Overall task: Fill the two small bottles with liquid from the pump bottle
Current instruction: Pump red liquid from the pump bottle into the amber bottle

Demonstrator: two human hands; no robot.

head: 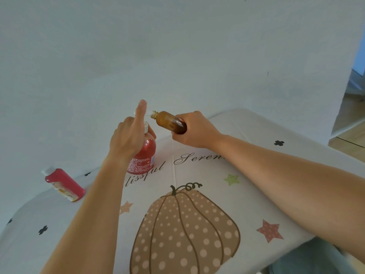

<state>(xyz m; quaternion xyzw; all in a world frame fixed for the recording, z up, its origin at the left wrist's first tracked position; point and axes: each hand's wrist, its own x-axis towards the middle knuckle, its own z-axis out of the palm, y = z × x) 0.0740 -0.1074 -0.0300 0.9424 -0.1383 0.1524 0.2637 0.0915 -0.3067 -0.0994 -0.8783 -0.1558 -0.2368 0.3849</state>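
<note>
A red pump bottle (145, 157) with a clear pump head stands on the table near its far edge. My left hand (128, 137) grips its neck, thumb wrapped round the front and index finger stretched up over the pump head. My right hand (195, 131) holds a small amber bottle (167, 120) by its base. The amber bottle is uncapped and tilted almost sideways, its open mouth at the pump's nozzle (149, 114). Dark liquid shows in its lower part. A second small bottle (63, 183), red with a white cap, stands at the left of the table.
The table (246, 194) wears a pale cloth printed with a dotted pumpkin, stars and script lettering. A white wall rises just behind the far edge. At the right a doorway opens onto wooden floor (349, 139). My lap shows under the near right edge.
</note>
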